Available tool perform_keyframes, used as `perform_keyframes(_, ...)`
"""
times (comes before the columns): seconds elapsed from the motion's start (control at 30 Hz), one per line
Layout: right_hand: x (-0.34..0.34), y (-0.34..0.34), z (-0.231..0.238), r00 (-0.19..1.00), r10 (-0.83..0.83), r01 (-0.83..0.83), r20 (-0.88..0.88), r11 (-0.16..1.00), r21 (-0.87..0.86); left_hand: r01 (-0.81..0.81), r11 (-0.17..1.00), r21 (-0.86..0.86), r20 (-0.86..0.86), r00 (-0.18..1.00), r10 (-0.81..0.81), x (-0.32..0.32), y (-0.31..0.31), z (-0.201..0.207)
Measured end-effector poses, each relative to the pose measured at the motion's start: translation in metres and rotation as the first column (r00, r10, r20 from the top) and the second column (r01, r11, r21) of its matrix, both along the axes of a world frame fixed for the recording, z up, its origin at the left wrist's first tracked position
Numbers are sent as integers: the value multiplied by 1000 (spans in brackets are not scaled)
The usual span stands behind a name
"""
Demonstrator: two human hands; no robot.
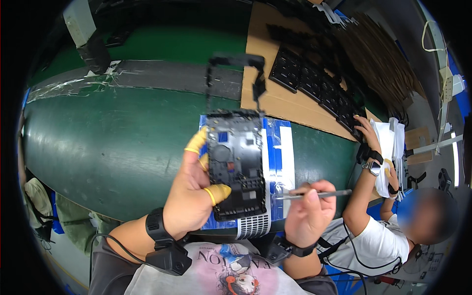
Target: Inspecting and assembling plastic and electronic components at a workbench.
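My left hand (189, 194), with yellow finger cots on some fingers, grips a black plastic housing (236, 167) by its left side. The inner face of the housing shows ribs, a round recess and small pale and blue patches. Beyond its far end extends a thin black frame (236, 60); whether the two are joined I cannot tell. Metal tweezers (327, 193) are pinched in my right hand (310, 214), their tips pointing left toward the housing's lower right edge, a little apart from it. Blue-and-white sheets (280, 162) lie beneath the housing.
Several black housings (314, 88) lie in a row on brown cardboard (275, 101) at the far right. A co-worker's hand (366, 130) touches the near end of that row. White sheets (383, 157) are beside the co-worker. A dark strip (167, 76) crosses the green table (108, 142).
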State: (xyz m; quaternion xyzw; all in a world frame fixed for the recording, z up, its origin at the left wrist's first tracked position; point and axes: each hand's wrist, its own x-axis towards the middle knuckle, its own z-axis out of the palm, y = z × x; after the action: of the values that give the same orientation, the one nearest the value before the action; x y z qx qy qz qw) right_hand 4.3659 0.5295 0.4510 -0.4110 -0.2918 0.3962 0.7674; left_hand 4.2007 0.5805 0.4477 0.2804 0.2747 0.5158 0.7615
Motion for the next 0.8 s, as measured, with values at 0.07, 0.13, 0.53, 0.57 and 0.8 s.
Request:
perform_keyframes(0.07, 13, -14, -9, 993, 12, -2, 113, 997, -83, -89, 996, 29, 22, 996, 88, 0, 4, 5)
perform_keyframes(0.13, 14, -29, -15, 965, 149, -68, 215, 936, -345, -175, 984, 44, 120, 978, 168, 1, 5, 8)
perform_keyframes(0.53, 21, -46, -35, 924, 226, -99, 309, 921, -376, -218, 974, -66, 25, 975, 220, 10, 0, -1)
perform_keyframes(0.57, 20, -46, -35, 926, 215, -91, 310, 924, -372, -191, 978, -83, 65, 978, 197, 9, 0, -3)
perform_keyframes(0.8, 18, -45, -33, 913, 257, -124, 317, 915, -384, -226, 973, -41, 23, 974, 227, 14, -4, 5)
